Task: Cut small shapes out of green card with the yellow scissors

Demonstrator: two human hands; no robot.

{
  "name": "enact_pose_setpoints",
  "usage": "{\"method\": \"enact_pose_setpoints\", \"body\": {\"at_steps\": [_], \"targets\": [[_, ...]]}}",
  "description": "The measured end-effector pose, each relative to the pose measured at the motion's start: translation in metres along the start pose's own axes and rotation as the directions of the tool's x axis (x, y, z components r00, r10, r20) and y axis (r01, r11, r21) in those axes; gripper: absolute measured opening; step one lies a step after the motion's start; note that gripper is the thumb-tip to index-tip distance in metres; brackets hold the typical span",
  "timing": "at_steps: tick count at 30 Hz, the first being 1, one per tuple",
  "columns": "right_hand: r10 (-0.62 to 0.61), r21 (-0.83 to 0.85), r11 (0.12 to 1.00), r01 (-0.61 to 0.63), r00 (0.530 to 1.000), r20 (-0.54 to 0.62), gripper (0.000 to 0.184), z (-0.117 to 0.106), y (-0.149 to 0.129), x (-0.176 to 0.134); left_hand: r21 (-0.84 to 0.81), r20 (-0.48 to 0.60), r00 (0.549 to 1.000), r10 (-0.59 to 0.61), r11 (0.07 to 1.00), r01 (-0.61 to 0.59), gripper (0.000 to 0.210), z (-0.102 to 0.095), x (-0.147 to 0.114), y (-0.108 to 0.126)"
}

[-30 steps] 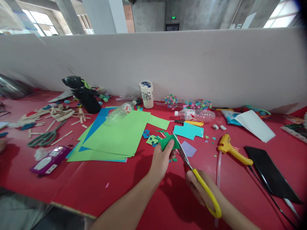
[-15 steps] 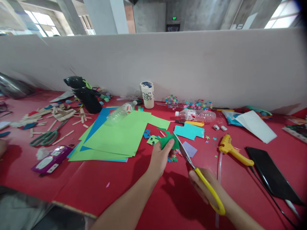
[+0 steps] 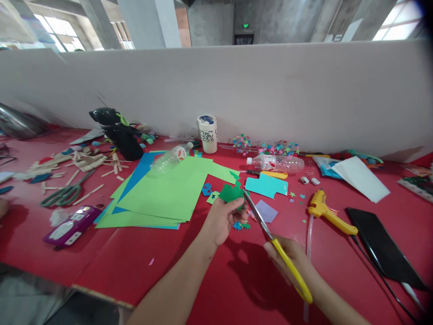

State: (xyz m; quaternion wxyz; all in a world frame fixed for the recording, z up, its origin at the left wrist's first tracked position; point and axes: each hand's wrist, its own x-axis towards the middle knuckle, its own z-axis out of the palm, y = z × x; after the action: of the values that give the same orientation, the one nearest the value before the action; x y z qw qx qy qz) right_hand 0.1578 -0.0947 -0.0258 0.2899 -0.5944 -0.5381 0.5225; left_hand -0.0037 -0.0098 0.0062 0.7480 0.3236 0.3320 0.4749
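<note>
My left hand [image 3: 223, 216] pinches a small piece of dark green paper [image 3: 230, 192] between thumb and fingers, held above the red table. In my right hand [image 3: 286, 257] are scissors [image 3: 259, 212] with yellow handles, their blades pointing up and left. The blade tips meet the right edge of the green paper; whether they are parted is hard to see. Small blue and green stars [image 3: 241, 225] lie just below my left hand. A purple paper square [image 3: 266, 211] rests beyond the blades, and light green sheets [image 3: 165, 189] are stacked to the left.
A yellow glue gun [image 3: 331, 213] and a black tablet-like slab [image 3: 382, 248] lie at right. Farther back are a clear bottle [image 3: 279, 163], cyan paper [image 3: 267, 185] and a white cup [image 3: 207, 134]. Green-handled scissors [image 3: 64, 194] and a purple device [image 3: 72, 227] lie at left.
My left hand has shifted slightly left with the green paper, turning it. The scissors have moved a little left too, and their handles now look narrower.
</note>
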Motion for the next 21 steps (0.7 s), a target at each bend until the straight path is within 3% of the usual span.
{"method": "enact_pose_setpoints", "body": {"at_steps": [9,14,21], "targets": [[-0.058,-0.042,0.997,0.058,0.998,0.003,0.044,-0.003,0.003,0.002,0.139,-0.083,0.986,0.147,0.981,-0.135,0.017,-0.008,0.004,0.003],[-0.058,-0.022,0.998,0.06,0.996,0.066,0.044,-0.005,0.004,0.001,0.195,-0.094,0.974,0.206,0.963,-0.185,0.016,-0.007,0.003,0.002],[-0.038,0.022,0.999,0.035,0.99,0.133,0.047,-0.01,-0.007,-0.004,0.244,-0.08,0.98,0.184,0.957,-0.159,0.015,-0.005,0.001,0.006]]}}
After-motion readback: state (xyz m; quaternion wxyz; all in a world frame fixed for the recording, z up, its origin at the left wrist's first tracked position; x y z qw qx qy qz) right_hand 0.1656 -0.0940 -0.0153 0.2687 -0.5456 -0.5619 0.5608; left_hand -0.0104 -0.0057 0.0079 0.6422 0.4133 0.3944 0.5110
